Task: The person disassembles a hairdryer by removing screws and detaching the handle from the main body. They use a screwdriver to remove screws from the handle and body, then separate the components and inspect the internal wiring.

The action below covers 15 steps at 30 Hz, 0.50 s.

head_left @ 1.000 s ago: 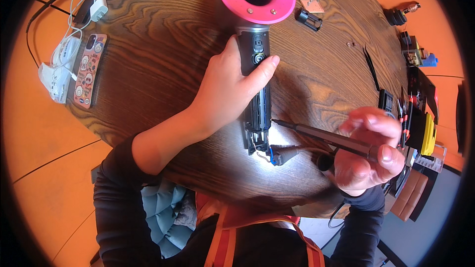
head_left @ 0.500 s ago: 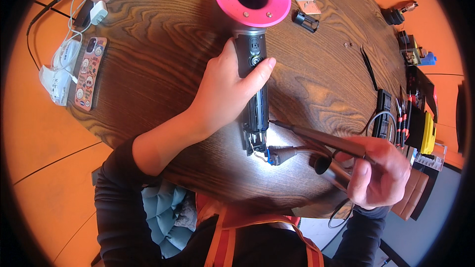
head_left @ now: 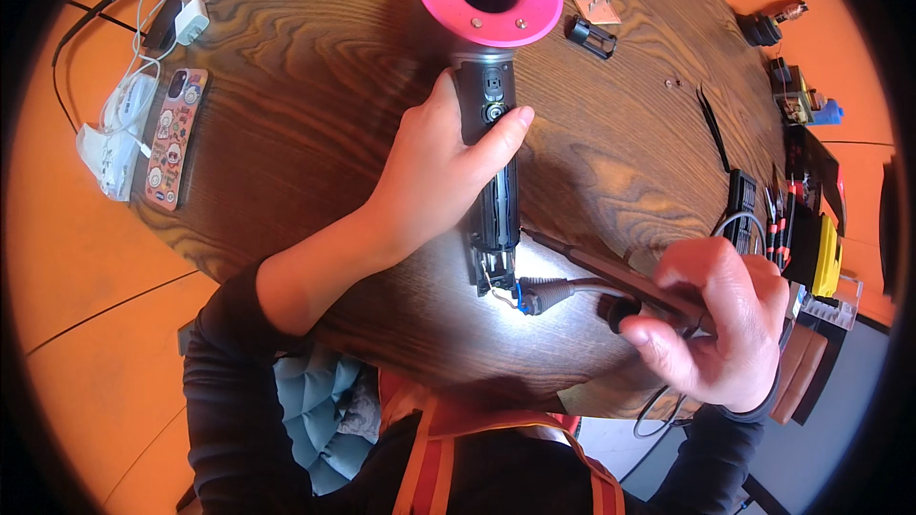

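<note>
A hair dryer with a pink ring head (head_left: pixel 530 0) stands in front of me, its grey handle (head_left: pixel 496 200) pointing toward me. My left hand (head_left: pixel 444 148) is closed around that handle, thumb across its front. At the handle's lower end the inside is bare, and thin wires (head_left: pixel 498 294) run to a ribbed cable sleeve (head_left: pixel 548 296). My right hand (head_left: pixel 725 315) has a slim dark screwdriver (head_left: pixel 615 272) in its curled fingers, with the thumb standing apart. The screwdriver's tip meets the handle's right side. Below it, a dark tube (head_left: pixel 618 310) sits around the cable, partly hidden by my right hand.
On the left lie a phone in a patterned case (head_left: pixel 176 138), a white charger (head_left: pixel 192 21) and a plastic bag (head_left: pixel 108 153). A black cage-like part (head_left: pixel 592 38) and small square plate (head_left: pixel 597 9) lie beyond. Tweezers (head_left: pixel 713 129), red-handled tools (head_left: pixel 784 229) and a yellow case (head_left: pixel 827 257) are at right.
My right hand has shifted its grip, the thumb now spread away from the screwdriver. The tube's open end has turned and moved slightly. My left hand keeps its hold.
</note>
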Each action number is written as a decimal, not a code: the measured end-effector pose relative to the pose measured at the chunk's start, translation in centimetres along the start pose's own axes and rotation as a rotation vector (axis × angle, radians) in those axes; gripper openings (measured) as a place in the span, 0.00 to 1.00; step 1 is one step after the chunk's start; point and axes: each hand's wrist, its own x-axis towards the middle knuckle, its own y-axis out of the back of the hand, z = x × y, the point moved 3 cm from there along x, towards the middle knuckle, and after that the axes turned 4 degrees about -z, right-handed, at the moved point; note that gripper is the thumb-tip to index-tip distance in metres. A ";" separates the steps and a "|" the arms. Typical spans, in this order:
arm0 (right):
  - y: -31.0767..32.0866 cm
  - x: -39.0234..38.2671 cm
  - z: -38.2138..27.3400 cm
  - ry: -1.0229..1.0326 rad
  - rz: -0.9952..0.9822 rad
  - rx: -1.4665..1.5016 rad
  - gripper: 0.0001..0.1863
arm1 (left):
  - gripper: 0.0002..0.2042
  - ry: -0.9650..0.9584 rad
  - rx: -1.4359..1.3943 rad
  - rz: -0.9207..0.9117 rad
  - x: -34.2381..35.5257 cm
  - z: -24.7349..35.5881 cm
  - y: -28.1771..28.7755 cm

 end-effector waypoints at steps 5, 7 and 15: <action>-0.6 -0.5 -0.2 0.004 0.137 -0.013 0.14 | 0.16 0.004 -0.003 -0.008 0.0 -0.2 0.0; -0.9 -0.7 -0.1 0.054 0.136 0.017 0.11 | 0.16 -0.010 0.006 -0.011 0.0 -0.1 0.0; 0.6 -1.1 0.9 0.117 0.250 0.224 0.15 | 0.17 0.005 0.015 -0.016 0.0 -0.1 0.1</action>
